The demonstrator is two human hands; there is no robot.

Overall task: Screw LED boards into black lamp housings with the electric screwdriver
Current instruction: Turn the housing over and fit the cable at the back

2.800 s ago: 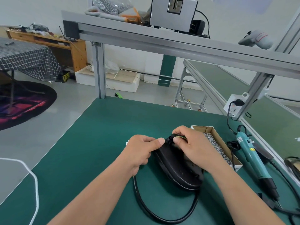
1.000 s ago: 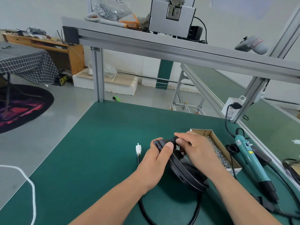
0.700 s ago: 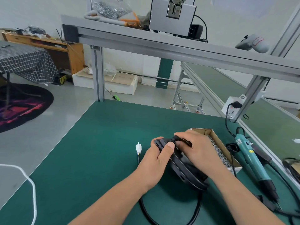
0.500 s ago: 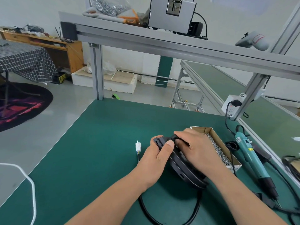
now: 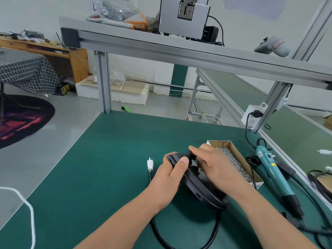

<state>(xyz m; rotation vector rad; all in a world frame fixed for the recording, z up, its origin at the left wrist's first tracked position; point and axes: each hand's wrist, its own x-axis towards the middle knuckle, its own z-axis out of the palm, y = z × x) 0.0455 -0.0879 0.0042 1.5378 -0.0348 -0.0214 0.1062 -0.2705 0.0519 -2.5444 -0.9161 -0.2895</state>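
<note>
Black lamp housing (image 5: 199,187) sits tilted on the green surface (image 5: 107,168), with a black cable (image 5: 158,232) looping out from under it. Left hand (image 5: 170,178) grip is wrapped round the housing's far end, thumb on top. Right hand (image 5: 215,166) grip pinches a small black part at that end; can't tell which part. No LED board visible, no screw in. Electric screwdriver (image 5: 274,177) lies untouched to the right, screw box (image 5: 219,143) just behind the right hand. Likely prep stage; all screwing left.
</note>
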